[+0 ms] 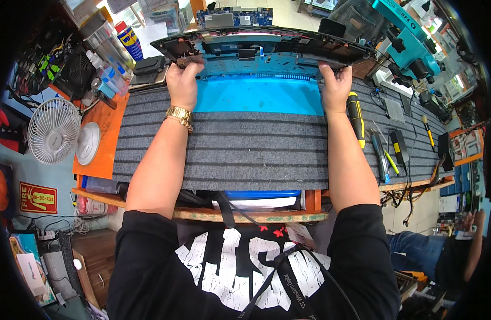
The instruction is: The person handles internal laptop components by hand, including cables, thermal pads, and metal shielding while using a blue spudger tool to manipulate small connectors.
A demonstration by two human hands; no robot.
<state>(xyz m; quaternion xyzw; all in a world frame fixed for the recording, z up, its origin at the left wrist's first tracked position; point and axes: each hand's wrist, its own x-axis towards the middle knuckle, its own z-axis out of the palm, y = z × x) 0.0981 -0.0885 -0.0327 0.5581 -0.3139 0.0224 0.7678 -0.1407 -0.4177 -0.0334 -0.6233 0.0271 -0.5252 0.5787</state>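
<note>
A black laptop casing [224,50] stands tilted up at the far side of the bench, its inner side with ribbon cables and bare fittings facing me. My left hand [182,88] grips its left end, thumb on the near face. At the right end my right hand [336,88] holds it the same way. The fingers behind the casing are hidden. Under and in front of it lies a bright blue mat [256,100]. Behind it shows a blue circuit board [235,18]. A yellow and black screwdriver [355,120] lies beside my right wrist.
Grey striped matting [256,149] covers the bench. On the right lie a blue tool [382,160], a brush [428,132] and cables, below a teal microscope [408,45]. A white fan [54,130], bottles and a spray can [129,41] stand left. A person [448,256] is at lower right.
</note>
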